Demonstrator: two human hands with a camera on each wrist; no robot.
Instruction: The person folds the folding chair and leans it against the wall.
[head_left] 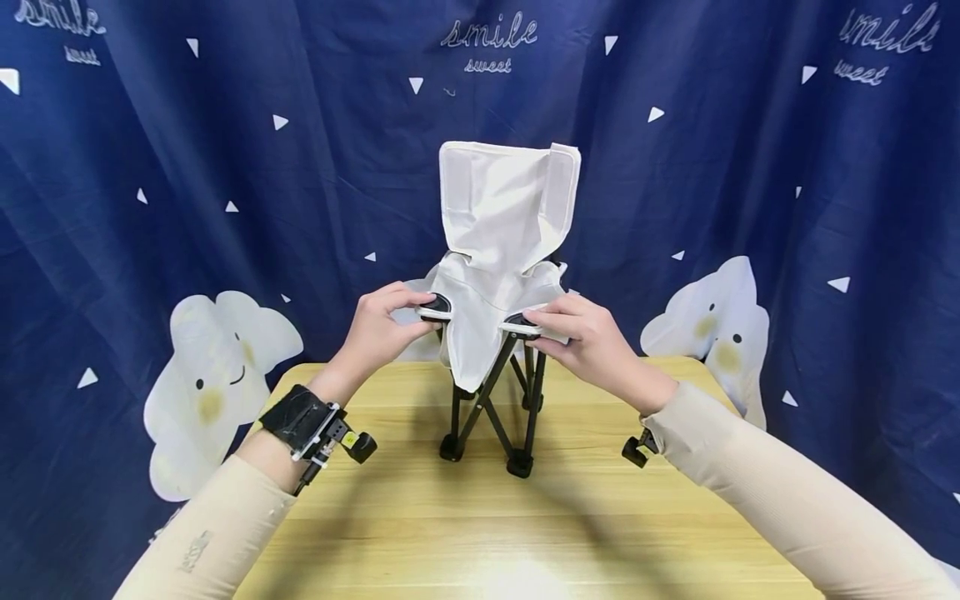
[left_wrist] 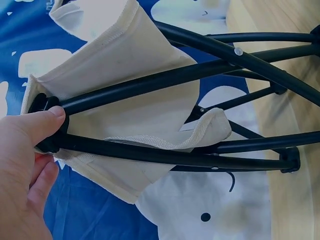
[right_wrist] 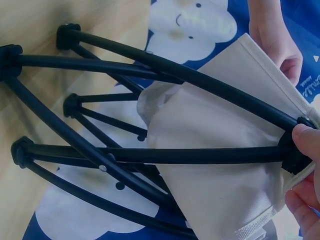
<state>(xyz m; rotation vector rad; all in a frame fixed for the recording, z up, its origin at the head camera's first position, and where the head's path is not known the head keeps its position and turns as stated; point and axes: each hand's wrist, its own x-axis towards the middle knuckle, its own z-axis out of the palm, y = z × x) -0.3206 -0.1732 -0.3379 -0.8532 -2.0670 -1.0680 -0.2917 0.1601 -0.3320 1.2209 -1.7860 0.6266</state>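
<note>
While resting on black plastic feet atop a pale yellow wood-grain tabletop, stands upright as a white-fabric folding chair with crossed black tubular legs. Pinched at one front seat corner, on a black plastic fitting, by the left hand; pinched likewise at the other corner's matching black fitting by the right hand. Held by hands well apart, with a white fabric flap drooping between them. Rises at the rear into a white fabric backrest, before a dark blue curtain.
</note>
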